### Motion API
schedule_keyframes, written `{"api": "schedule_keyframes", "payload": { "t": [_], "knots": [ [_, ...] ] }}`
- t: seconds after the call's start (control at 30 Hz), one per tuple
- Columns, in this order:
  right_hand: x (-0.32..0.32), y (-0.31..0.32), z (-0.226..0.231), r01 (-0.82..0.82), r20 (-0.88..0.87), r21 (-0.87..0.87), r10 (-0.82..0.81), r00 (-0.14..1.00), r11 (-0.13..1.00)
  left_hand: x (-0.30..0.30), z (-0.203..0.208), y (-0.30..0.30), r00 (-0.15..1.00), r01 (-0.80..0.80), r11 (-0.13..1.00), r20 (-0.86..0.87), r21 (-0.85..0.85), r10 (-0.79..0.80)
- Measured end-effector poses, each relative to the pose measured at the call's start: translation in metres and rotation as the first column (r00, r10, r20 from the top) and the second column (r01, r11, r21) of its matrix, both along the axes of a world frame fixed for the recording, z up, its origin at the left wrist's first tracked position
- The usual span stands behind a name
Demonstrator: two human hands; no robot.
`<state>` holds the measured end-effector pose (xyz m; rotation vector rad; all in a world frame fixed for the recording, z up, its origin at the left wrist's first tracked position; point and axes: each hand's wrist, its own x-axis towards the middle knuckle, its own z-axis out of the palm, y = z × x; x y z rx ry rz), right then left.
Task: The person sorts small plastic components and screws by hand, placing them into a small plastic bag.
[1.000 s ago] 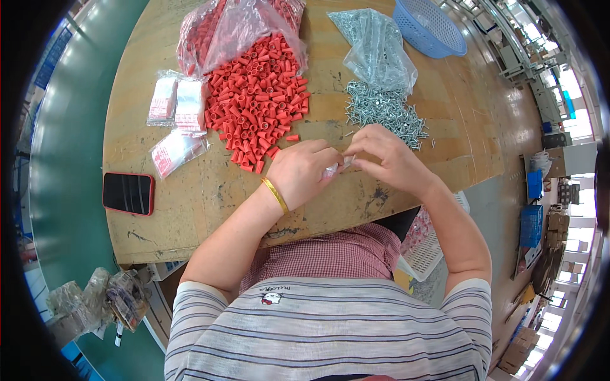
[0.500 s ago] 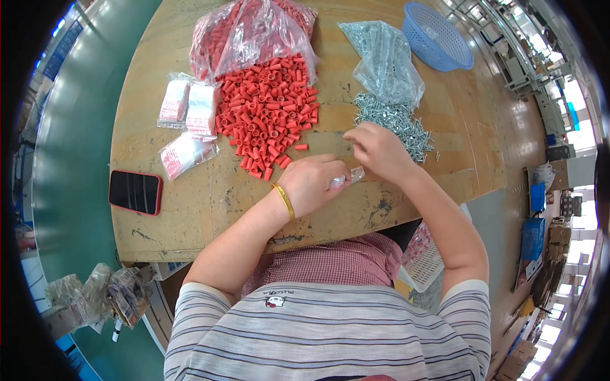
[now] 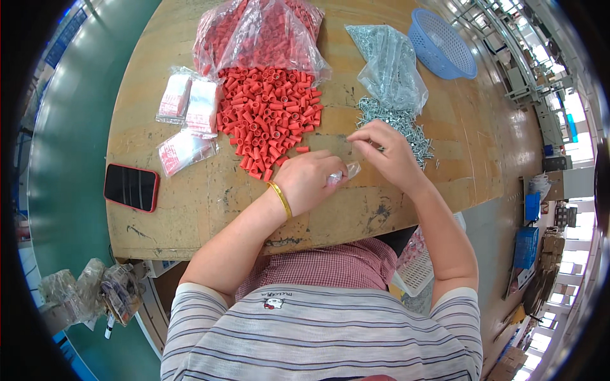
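My left hand is closed around a small clear plastic bag, whose end sticks out past the fingers toward my right hand. My right hand hovers between that bag and the pile of silver screws, thumb and forefinger pinched together. A bit of metal shows under its curled fingers, apparently screws. Beyond my left hand spreads a heap of red tapered plastic caps, spilling out of a large clear bag. One loose red cap lies just above my left knuckles.
Packs of small clear bags with red print lie left of the caps, beside a red-edged phone. Behind the screws are their plastic bag and a blue basket. A white crate stands below the table's edge.
The right hand's fingers have lifted and parted slightly from the curled palm, showing a bit of metal. The left hand keeps its hold on the bag. The whole view has shifted a little.
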<state>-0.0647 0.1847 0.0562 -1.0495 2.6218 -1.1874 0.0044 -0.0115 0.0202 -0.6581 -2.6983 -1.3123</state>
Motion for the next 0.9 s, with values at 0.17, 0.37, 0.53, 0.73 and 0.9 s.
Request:
{"api": "schedule_keyframes", "payload": {
  "t": [0.17, 0.37, 0.53, 0.73, 0.9],
  "knots": [
    [-0.03, -0.026, -0.033, -0.062, -0.164, 0.089, 0.076, 0.983, 0.994, 0.001, 0.001, 0.001, 0.994, 0.104, 0.994, -0.023, 0.046, -0.103],
    [-0.052, -0.057, -0.044, -0.15, -0.47, 0.278, 0.271, 0.84, 0.949, 0.002, 0.004, -0.002, 0.991, 0.131, 0.988, -0.011, 0.081, -0.131],
    [-0.052, -0.052, -0.047, -0.157, -0.548, 0.385, 0.362, 0.754, 0.91, 0.001, -0.001, -0.002, 0.992, 0.123, 0.989, -0.025, 0.081, -0.122],
    [-0.063, -0.056, -0.045, -0.118, -0.593, 0.397, 0.352, 0.724, 0.91, 0.001, 0.001, 0.002, 0.987, 0.159, 0.986, -0.037, 0.054, -0.157],
    [-0.057, -0.054, -0.039, -0.12, -0.632, 0.249, 0.255, 0.731, 0.961, 0.001, 0.001, -0.004, 0.998, 0.061, 0.997, 0.022, 0.049, -0.062]
  ]
}}
